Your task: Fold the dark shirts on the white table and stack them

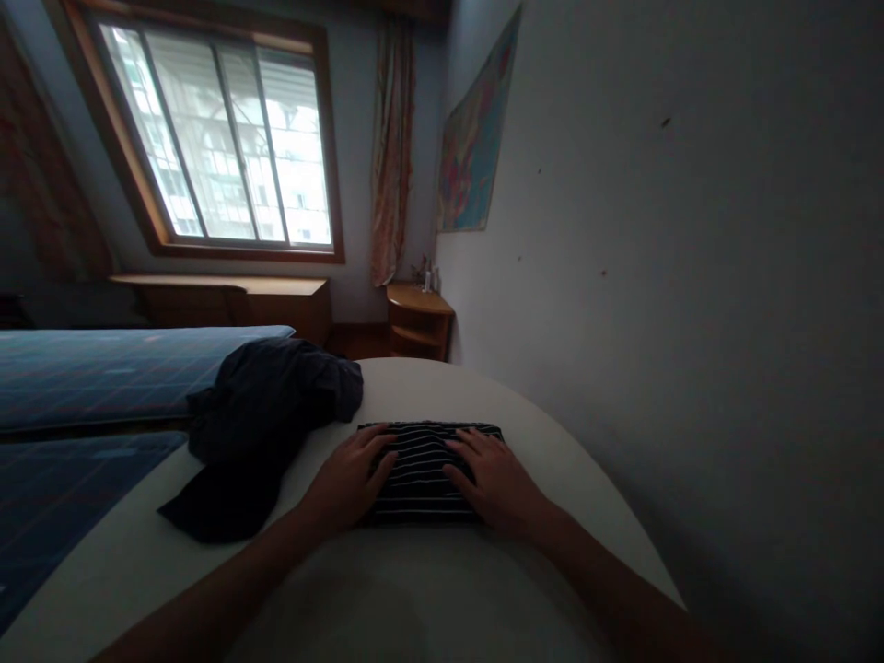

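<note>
A black cloth with thin white stripes (pixel 424 474), folded into a flat rectangle, lies on the white round table (pixel 442 589). My left hand (pixel 355 474) rests on its left side, fingers stretched out and thumb apart. On the right side lies my right hand (pixel 494 479), also flat with spread fingers. Both palms partly cover the cloth's side edges. To the left of my left hand is a crumpled heap of dark clothing (pixel 276 405), part of it hanging toward the table's left edge; which garments it holds I cannot tell.
A bed with blue plaid covering (pixel 138 368) borders the table on the left. The white wall (pixel 656 322) runs close along the right. Farther back stand a low wooden cabinet (pixel 276 290) under the window (pixel 227 138) and a corner shelf (pixel 418 318).
</note>
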`<state>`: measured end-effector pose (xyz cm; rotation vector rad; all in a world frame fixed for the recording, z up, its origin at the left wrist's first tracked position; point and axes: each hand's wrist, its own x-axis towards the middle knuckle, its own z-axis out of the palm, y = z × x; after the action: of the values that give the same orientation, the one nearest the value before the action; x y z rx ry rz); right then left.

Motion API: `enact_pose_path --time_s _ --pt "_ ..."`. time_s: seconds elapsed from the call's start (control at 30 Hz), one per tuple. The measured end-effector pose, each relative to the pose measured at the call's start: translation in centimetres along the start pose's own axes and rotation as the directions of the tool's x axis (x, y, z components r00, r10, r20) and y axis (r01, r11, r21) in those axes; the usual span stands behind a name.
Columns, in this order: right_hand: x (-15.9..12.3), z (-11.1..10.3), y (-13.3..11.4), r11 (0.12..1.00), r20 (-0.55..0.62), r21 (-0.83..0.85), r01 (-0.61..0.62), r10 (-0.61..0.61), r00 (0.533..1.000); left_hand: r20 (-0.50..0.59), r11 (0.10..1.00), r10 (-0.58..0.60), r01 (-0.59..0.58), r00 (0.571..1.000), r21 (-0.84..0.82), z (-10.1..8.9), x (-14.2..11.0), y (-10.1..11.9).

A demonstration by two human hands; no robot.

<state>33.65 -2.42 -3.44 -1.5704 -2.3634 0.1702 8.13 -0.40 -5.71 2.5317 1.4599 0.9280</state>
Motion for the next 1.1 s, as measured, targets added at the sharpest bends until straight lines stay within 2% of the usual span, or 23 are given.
enact_pose_path --time_s 0.13,0.23,0.3,0.43,0.53,0.63,0.87,0.93,0.97,1.03,1.1 --pt "3.3 1.6 -1.5 0.999 0.026 0.020 0.045 -0.045 0.999 0.066 0.992 -0.064 0.056 0.996 0.115 3.3 3.1 0.3" --pt "4.8 3.1 -1.0 0.999 0.079 0.027 -0.033 0.031 0.996 0.131 0.974 -0.157 0.132 0.979 0.182 5.7 3.5 -0.5" --pt "4.8 3.9 0.3 0.995 0.124 0.016 -0.103 0.100 0.987 0.135 0.960 -0.221 0.191 0.966 0.207 6.5 3.1 -1.4" --pt "3.6 4.2 3.3 0.975 0.131 -0.051 -0.217 0.222 0.966 0.135 0.926 -0.334 0.299 0.933 0.231 6.5 2.3 -3.0" --pt "2.9 4.0 4.5 0.942 0.101 -0.096 -0.321 0.330 0.939 0.137 0.911 -0.374 0.336 0.917 0.239 6.2 2.1 -3.4" --pt "2.6 4.0 4.9 0.913 0.050 -0.102 -0.394 0.401 0.915 0.119 0.907 -0.384 0.351 0.916 0.232 6.3 2.0 -3.4" --pt "2.3 4.0 4.9 0.876 -0.028 -0.148 -0.460 0.461 0.887 0.107 0.925 -0.361 0.341 0.926 0.169 6.5 2.2 -4.3" --pt "2.1 3.3 4.4 0.896 -0.086 -0.167 -0.412 0.403 0.911 0.108 0.933 -0.349 0.335 0.931 0.130 6.2 2.3 -4.8" --pt "1.9 2.8 4.0 0.924 -0.107 -0.165 -0.346 0.332 0.937 0.104 0.940 -0.337 0.327 0.936 0.098 6.0 2.4 -5.0" --pt "1.4 1.7 2.8 0.985 -0.096 -0.120 -0.127 0.116 0.989 0.081 0.952 -0.307 0.307 0.948 0.020 5.5 2.6 -5.4" --pt "1.0 0.8 1.4 0.989 -0.020 -0.033 0.145 -0.145 0.989 0.042 0.946 -0.315 0.317 0.948 -0.071 4.9 2.9 -5.8"
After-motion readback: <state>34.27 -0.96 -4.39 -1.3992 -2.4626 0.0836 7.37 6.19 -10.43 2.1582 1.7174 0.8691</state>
